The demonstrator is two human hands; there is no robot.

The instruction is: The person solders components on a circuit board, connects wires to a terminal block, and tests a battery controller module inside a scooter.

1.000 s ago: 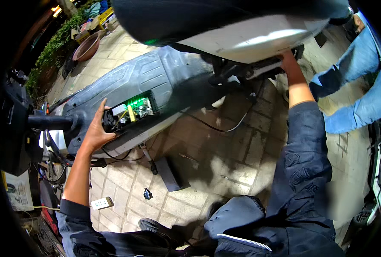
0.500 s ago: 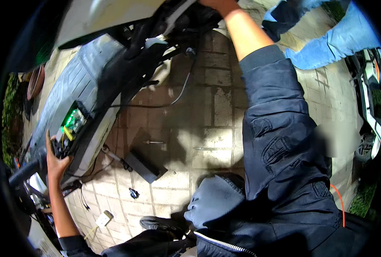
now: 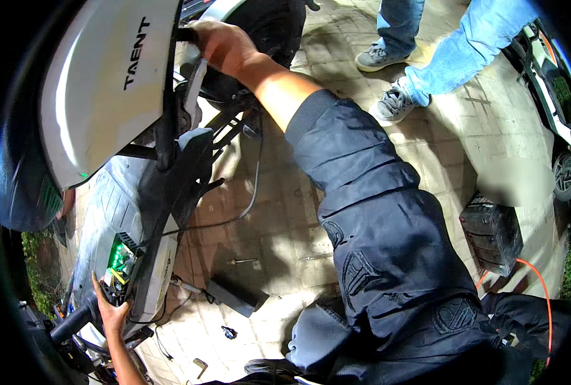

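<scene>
In the head view my left hand (image 3: 111,307) grips the end of an open electronic unit (image 3: 124,262) with green lights and yellow parts, on the grey scooter footboard (image 3: 109,208). My right hand (image 3: 224,48) is raised at the scooter's white body panel (image 3: 106,90), fingers curled on a dark bar (image 3: 187,34) at its edge. Dark frame tubes (image 3: 165,144) run below that hand. A black cable (image 3: 253,196) hangs from the frame and loops toward the footboard.
A person in jeans (image 3: 449,51) stands upper right beside another white vehicle (image 3: 568,109). A black battery case (image 3: 491,234) with an orange cable (image 3: 542,289) sits at right. A dark block (image 3: 231,296), a screwdriver (image 3: 242,261) and a small connector (image 3: 228,332) lie on the paving.
The view has swung toward the right and the scooter's rear, showing more of the other person, their shoes and the battery case. Both hands keep their holds.
</scene>
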